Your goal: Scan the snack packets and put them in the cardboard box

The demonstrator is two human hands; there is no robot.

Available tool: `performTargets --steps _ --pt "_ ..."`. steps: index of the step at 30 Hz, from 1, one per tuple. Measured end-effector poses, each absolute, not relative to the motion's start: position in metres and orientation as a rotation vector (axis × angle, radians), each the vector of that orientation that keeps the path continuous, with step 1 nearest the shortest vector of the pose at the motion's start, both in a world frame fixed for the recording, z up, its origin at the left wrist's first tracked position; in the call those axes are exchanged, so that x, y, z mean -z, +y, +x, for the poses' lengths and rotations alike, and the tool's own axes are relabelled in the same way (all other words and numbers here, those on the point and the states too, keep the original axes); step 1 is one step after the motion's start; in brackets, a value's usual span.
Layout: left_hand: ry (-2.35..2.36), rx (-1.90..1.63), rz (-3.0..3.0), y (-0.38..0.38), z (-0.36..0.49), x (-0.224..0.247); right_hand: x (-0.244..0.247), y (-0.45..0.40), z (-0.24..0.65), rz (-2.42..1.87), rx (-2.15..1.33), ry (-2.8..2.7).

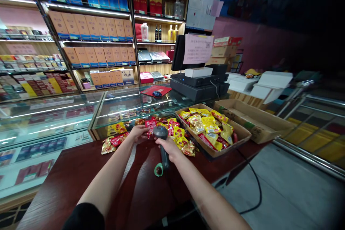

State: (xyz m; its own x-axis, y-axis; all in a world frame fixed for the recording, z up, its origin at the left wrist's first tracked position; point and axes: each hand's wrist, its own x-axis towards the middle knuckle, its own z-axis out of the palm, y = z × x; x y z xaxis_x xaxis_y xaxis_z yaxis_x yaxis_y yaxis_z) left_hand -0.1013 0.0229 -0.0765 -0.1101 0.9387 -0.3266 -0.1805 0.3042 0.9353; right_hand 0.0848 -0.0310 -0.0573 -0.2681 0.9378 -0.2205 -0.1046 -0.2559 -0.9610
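Note:
My right hand (171,148) is wrapped around the handle of a dark grey barcode scanner (161,132), its head pointing away from me over the brown table. To its left, my left hand (138,133) pinches a small red snack packet (150,125) close to the scanner's head. Yellow, red and gold snack packets (178,137) lie loose beyond and right of my hands. A few more packets (115,140) lie left of my left hand. Below the scanner, a small green avocado-shaped item (159,169) rests on the table.
A cardboard tray (244,140) full of packets stands on the right, with another cardboard box (269,125) behind it. Glass display cases (99,111) border the table's far side. Farther back are a monitor (179,52) and a black register (188,88). A cable hangs at right.

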Motion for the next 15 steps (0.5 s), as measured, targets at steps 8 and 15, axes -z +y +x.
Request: performTargets --steps 8,15 --pt "1.166 -1.024 0.695 0.006 -0.078 0.064 0.041 0.011 0.11 -1.149 -1.957 -0.897" --pt "0.975 -0.963 0.646 0.025 -0.024 0.01 0.003 0.038 0.163 -1.14 -1.941 -0.834"
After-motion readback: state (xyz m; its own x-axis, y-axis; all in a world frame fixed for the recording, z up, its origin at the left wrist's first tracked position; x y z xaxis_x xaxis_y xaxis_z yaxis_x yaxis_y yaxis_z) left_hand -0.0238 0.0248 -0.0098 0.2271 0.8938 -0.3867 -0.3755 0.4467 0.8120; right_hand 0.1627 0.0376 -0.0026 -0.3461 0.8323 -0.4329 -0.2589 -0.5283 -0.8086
